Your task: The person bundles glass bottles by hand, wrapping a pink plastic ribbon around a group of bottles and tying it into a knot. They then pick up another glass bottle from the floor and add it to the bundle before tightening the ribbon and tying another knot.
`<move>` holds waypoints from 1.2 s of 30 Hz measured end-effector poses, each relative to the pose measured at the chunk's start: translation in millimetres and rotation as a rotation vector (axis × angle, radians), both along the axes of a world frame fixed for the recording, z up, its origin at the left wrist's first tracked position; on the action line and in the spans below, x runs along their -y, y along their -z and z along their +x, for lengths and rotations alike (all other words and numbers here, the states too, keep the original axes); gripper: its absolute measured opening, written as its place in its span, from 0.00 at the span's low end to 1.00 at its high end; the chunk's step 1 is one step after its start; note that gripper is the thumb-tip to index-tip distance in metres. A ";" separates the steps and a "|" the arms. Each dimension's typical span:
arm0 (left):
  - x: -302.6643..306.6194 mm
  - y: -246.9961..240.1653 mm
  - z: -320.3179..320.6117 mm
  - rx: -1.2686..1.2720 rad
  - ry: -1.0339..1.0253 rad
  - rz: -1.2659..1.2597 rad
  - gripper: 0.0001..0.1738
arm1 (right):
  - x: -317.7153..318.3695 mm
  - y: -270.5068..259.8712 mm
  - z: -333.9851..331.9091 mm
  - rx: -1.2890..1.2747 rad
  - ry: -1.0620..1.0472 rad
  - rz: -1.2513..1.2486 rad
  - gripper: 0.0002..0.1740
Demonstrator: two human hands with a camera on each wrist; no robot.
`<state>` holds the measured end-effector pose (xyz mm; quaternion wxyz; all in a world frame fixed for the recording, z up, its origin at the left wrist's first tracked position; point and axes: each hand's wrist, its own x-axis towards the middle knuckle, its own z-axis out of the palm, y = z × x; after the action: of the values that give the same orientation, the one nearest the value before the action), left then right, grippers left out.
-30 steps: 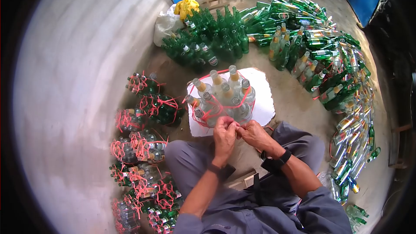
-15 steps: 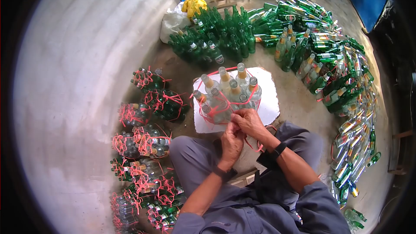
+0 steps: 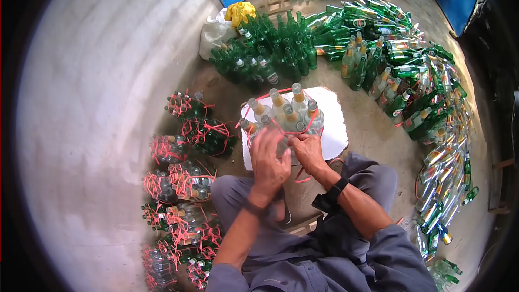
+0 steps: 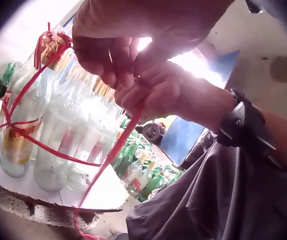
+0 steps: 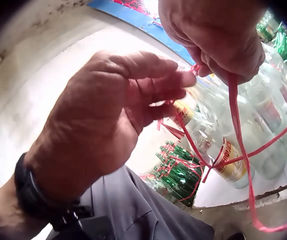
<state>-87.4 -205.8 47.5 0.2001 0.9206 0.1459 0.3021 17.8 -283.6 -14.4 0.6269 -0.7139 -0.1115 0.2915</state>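
Note:
A cluster of clear glass bottles (image 3: 278,105) stands upright on a white board (image 3: 332,121), wrapped with red plastic twine (image 5: 256,152). My right hand (image 3: 308,152) grips the twine at the near side of the cluster; a loose length hangs below its fingers in both wrist views. My left hand (image 3: 270,165), blurred in the head view, is held beside it over the nearest bottles. In the right wrist view the left hand (image 5: 103,105) has its fingers extended and parted from the right hand, with nothing held in them.
Bundles of bottles tied with red twine (image 3: 205,135) line the floor at left. Green bottles (image 3: 265,54) stand behind the board, and a long heap of loose bottles (image 3: 411,70) curves down the right. A yellow cloth (image 3: 239,13) lies at the back beside a pale sack (image 3: 215,38).
The hands were together at the twine in both earlier frames. Now my left hand has come away to the left, its fingers spread upward, while the right stays at the twine.

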 end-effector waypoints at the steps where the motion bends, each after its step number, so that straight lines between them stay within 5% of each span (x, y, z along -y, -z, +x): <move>1: -7.0 -1.5 9.7 -0.003 0.002 0.000 0.16 | 0.1 -2.3 0.3 -0.003 0.002 0.000 0.17; 12: -30.9 28.0 30.0 -0.274 -0.060 0.262 0.23 | -1.5 14.1 5.0 0.088 0.004 -0.014 0.18; 14: -28.0 26.8 30.9 -0.282 -0.090 0.287 0.23 | -2.5 35.1 5.3 0.559 0.008 0.049 0.18; 19: -26.4 26.8 32.3 -0.268 -0.094 0.271 0.25 | 11.5 5.1 11.5 0.191 -0.001 -0.025 0.18; 26: -27.7 29.9 31.0 -0.249 -0.112 0.266 0.27 | 18.5 -6.9 14.7 0.117 -0.064 -0.078 0.18; 30: -27.5 31.9 29.2 -0.267 -0.113 0.265 0.45 | 21.1 -10.8 14.2 0.102 -0.051 -0.036 0.17; 36: -25.3 34.2 29.1 -0.184 -0.147 0.218 0.48 | 20.0 -8.4 17.7 0.117 -0.037 -0.048 0.17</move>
<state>-58.4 -180.5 13.3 0.0620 0.9475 0.1970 0.2442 35.5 -303.5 -6.0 0.5965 -0.7423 -0.1542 0.2635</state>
